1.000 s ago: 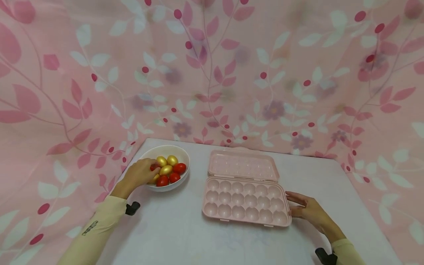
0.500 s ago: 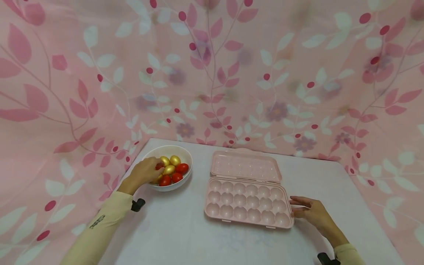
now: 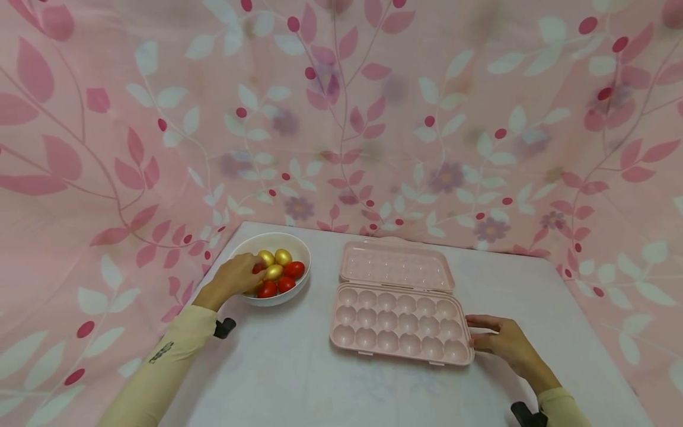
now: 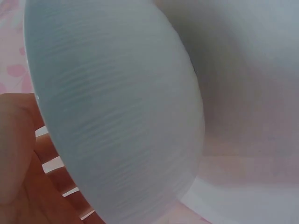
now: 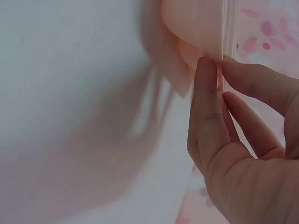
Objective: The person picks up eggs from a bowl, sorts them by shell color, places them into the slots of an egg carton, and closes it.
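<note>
On the left, a white bowl (image 3: 274, 301) holds several red and gold eggs, including a gold egg (image 3: 274, 272). My left hand (image 3: 233, 277) reaches in over its near-left rim, fingers curled round a red egg (image 3: 258, 268), which they partly cover. The bowl's outer wall (image 4: 117, 102) fills much of the left wrist view and hides those fingertips. A pink egg tray (image 3: 400, 323) lies with its lid open and its wells bare. At the tray's right edge, my right hand (image 3: 509, 343) pinches the side between thumb and fingers; the pinch (image 5: 217, 70) shows in the right wrist view.
The tray's lid (image 3: 397, 264) leans back behind it. A white cloth (image 3: 299, 367) covers the table. Pink floral fabric (image 3: 341, 118) hangs at the back and on both sides.
The head view has shifted slightly. Both hands stay at the same places, the left in the bowl and the right at the tray's edge.
</note>
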{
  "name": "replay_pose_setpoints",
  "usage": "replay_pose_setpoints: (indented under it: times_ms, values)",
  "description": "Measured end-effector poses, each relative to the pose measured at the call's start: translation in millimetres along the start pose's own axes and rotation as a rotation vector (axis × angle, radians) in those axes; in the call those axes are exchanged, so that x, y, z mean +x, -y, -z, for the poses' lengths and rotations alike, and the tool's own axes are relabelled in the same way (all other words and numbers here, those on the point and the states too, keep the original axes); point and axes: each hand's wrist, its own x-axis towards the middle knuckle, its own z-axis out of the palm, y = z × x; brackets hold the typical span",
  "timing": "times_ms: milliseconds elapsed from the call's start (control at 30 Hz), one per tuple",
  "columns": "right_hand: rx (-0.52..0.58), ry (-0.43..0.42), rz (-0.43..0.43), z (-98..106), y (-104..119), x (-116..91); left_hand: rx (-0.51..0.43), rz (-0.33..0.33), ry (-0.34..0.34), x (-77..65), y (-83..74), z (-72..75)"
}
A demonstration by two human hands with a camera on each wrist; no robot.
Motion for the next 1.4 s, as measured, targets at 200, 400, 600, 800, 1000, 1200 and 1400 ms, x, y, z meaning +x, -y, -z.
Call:
replay_pose_setpoints:
  times_ms: [200, 400, 600, 800, 1000, 1200, 1400]
  values:
    - [-0.066, 0.023, 0.026, 3, 5, -1, 0.011, -0.006, -0.017, -0.6, 1.8, -0.4]
    - [-0.137, 0.055, -0.006, 4, 10, -7, 0.022, -0.016, -0.032, -5.0, 2.3, -0.2]
    - [-0.083, 0.122, 0.017, 4, 8, -12, 0.009, -0.020, -0.046, -5.6, 3.1, 1.2]
    - [-0.029, 0.148, 0.073, 2, 0, -15, 0.011, -0.031, -0.053, -3.8, 2.9, -0.7]
    - [-0.021, 0.135, 0.095, 0, 1, -15, 0.025, -0.033, -0.047, -4.8, 4.3, -4.7]
    - [-0.033, 0.118, 0.093, -1, 2, -17, 0.042, -0.045, -0.069, -5.3, 4.0, -5.2]
    - [-0.056, 0.105, 0.098, -1, 3, -18, 0.043, -0.038, -0.062, -2.2, 3.0, -3.5]
